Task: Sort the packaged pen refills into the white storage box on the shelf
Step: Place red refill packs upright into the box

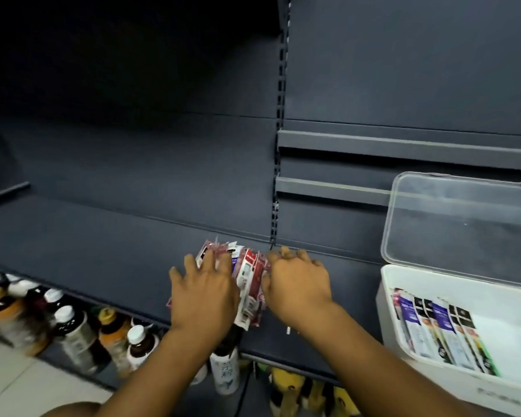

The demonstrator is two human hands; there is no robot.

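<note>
- A loose stack of red-and-white refill packets [248, 284] lies on the dark shelf [103, 260], squeezed between the person's two hands.
- The packets look light, thin and flexible, with glossy film that will likely slide; I would pinch the whole bundle across its long edges, near the middle, so none fan out.
- The left hand [203, 291] rests flat on the stack's left side, fingers spread and extended, pressing but not closed around anything.
- The right hand [297, 281] is curled, knuckles up, its fingers tucked against the stack's right edge; whether it truly grips, I cannot tell.
- Both forearms reach forward and slightly inward, wrists low over the shelf.
- The white storage box [387, 314] sits well to the right of the right hand, its clear lid [463, 224] hinged upward, with purple and dark refill packets [439, 329] already leaning inside.
- Bottles [73, 332] crowd the lower shelf beneath the left forearm.
</note>
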